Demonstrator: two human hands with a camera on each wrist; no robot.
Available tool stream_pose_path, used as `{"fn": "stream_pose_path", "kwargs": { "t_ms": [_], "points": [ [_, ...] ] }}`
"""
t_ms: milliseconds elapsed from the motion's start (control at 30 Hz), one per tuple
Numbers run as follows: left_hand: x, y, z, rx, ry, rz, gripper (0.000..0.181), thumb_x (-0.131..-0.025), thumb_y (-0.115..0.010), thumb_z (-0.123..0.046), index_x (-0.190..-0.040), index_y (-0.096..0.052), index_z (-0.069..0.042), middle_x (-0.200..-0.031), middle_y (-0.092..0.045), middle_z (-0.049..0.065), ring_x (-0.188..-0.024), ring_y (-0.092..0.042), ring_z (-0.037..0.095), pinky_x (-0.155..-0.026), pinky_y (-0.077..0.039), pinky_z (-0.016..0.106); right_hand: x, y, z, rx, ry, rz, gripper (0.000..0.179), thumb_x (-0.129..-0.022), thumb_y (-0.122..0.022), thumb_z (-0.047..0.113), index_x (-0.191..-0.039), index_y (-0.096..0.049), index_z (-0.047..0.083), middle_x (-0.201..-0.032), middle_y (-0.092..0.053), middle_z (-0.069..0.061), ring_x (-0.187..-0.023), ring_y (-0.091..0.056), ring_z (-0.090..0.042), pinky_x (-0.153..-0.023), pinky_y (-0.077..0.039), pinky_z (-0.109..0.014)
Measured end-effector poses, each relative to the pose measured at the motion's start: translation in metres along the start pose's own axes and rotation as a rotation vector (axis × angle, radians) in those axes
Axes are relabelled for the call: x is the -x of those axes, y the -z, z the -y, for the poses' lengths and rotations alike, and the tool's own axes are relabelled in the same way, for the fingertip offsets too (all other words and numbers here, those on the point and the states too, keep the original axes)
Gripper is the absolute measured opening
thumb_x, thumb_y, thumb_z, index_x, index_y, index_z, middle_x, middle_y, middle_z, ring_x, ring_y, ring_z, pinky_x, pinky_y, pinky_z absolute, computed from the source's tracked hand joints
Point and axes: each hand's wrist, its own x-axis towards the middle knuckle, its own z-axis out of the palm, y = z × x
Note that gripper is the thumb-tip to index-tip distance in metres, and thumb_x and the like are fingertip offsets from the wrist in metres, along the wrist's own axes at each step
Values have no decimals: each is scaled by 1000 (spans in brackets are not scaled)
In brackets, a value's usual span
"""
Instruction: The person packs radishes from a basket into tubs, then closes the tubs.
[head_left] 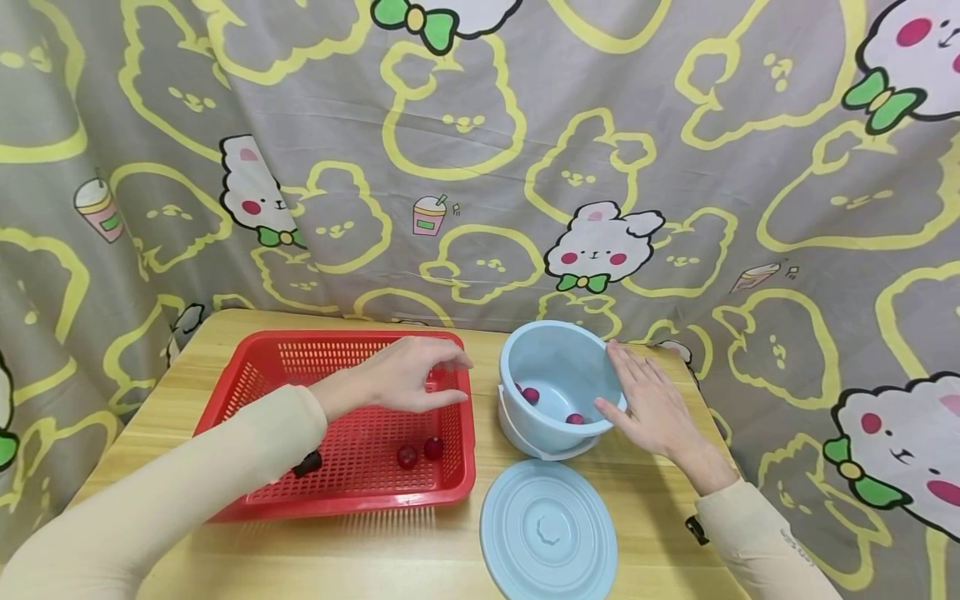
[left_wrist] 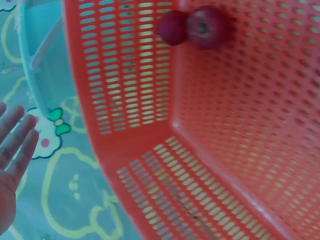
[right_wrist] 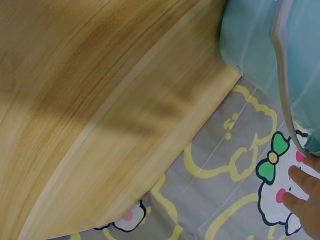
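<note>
My left hand [head_left: 408, 375] hovers over the right side of a red perforated plastic basket [head_left: 348, 503], thumb and fingers apart, with nothing between them. In the left wrist view its fingers [left_wrist: 17, 142] are extended beside the basket wall. Two small, round, dark red fruits [head_left: 420, 452] lie close together on the basket floor. My right hand [head_left: 651, 402] rests against the right rim of a light blue bucket [head_left: 536, 429], fingers fairly straight and the thumb at the rim. More red fruits [head_left: 531, 395] sit inside the bucket.
A round light blue lid [head_left: 549, 533] lies flat on the wooden table [head_left: 315, 567] in front of the bucket. The bucket's handle [right_wrist: 282, 75] hangs down its side. A patterned curtain [head_left: 480, 208] hangs behind the table's back edge.
</note>
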Motion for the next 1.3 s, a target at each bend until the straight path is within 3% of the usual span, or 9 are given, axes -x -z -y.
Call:
{"fn": "stream_pose_path", "kwargs": {
  "t_ms": [400,800,1100,1300],
  "points": [
    [33,-15,19,-88,52,133,39,-93,-75,-43,-122,-72,-17,-117,-76,-4,-108,-75,19,-94,-61,39,0,2,0,-11,-10,16,91,-99,-63,49,-167,-22,2,-174,-29,-18,-159,-33,-42,-127,-26,-63],
    [50,-34,33,-98,103,262,45,-91,-79,-44,-125,-73,-16,-121,-78,-1,-112,-75,18,-95,-62,40,0,2,1,-9,-8,22,91,-100,-60,51,-167,-22,2,-174,-29,-19,-159,-33,-42,-128,-26,-63],
    [58,-42,43,-141,98,309,47,-87,-82,-44,-121,-73,-14,-116,-78,0,-99,-73,16,-86,-61,36,0,2,1,-6,-9,31,92,-101,-60,53,-167,-21,3,-174,-28,-18,-160,-31,-41,-128,-25,-64],
    [61,-48,49,-169,72,329,41,-84,-83,-47,-112,-73,-18,-102,-76,-6,-80,-60,5,-71,-53,26,0,2,0,-4,-9,34,92,-101,-57,55,-167,-20,3,-175,-27,-17,-161,-31,-41,-128,-25,-64]
  ]
}}
